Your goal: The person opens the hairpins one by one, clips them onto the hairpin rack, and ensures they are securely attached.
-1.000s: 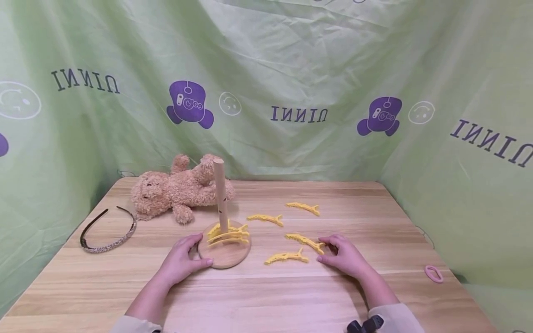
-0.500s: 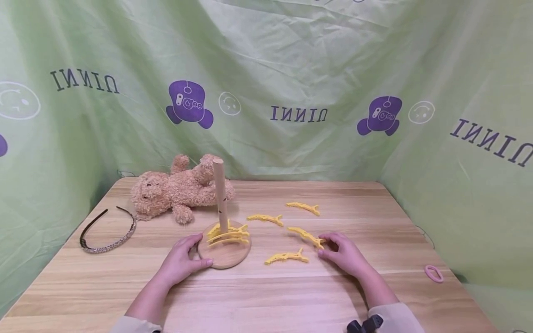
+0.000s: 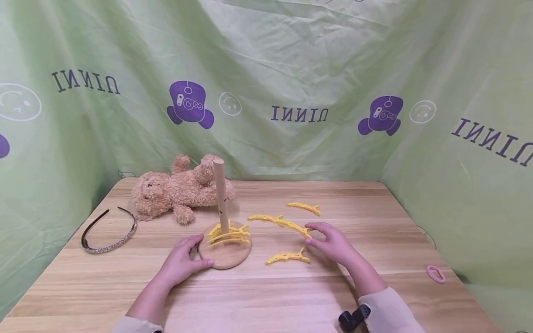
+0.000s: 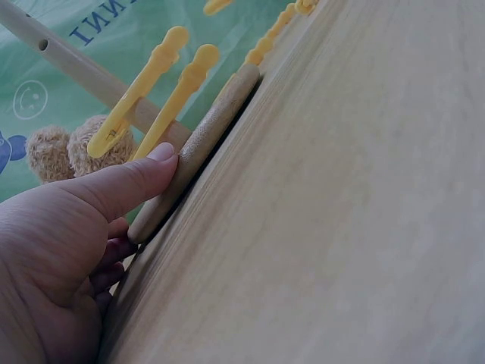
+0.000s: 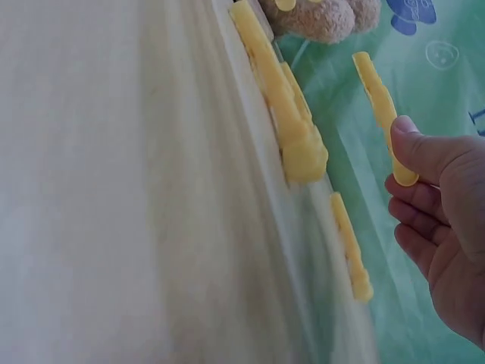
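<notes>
My left hand (image 3: 182, 260) grips the rim of a round wooden stand (image 3: 228, 260), thumb on top. An upright wooden post (image 3: 220, 194) rises from the stand's base. Several yellow hair clips (image 3: 229, 239) lie on the base around the post. In the right wrist view, my right hand (image 5: 455, 205) pinches the end of another yellow alligator hair clip (image 5: 379, 106) between thumb and finger, above the table. Loose on the table are a clip (image 3: 287, 256) near the front, one (image 3: 260, 217) in the middle and one (image 3: 304, 206) farther back.
A brown teddy bear (image 3: 179, 189) lies on its back behind the stand. To the left is a headband (image 3: 110, 246), and a pink hair tie (image 3: 435, 274) sits near the right edge. Green printed cloth (image 3: 266, 69) encloses the wooden table (image 3: 258, 296).
The right hand has raised the front-right clip and carried it left and back. My left hand has kept its hold on the stand.
</notes>
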{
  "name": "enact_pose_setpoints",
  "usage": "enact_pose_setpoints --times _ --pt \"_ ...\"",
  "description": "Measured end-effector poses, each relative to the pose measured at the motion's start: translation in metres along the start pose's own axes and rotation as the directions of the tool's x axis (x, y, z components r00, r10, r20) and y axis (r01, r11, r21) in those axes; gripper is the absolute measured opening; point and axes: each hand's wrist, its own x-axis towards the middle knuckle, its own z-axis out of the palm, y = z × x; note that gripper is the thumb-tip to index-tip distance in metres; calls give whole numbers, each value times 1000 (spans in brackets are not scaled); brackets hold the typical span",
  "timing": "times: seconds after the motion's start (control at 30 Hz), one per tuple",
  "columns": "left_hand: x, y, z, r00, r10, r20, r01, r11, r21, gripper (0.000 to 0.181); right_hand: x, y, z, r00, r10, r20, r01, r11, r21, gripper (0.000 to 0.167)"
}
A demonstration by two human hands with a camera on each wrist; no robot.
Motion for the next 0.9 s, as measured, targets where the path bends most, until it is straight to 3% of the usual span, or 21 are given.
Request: enact_pose_setpoints --times 0.23,0.47,0.73,0.9 --pt "0 0 0 1000 5 -4 -5 1000 4 90 14 -24 4 994 -109 13 109 994 -17 39" --pt "0 0 0 1000 2 2 -2 1000 1 90 30 -47 12 973 -226 40 228 972 -52 34" --pt "1 0 0 1000 0 -1 0 1000 -3 90 46 -71 26 951 -305 42 307 950 -60 27" --pt "0 0 0 1000 1 -3 -1 1000 -2 90 56 -84 40 950 -307 53 309 951 -33 26"
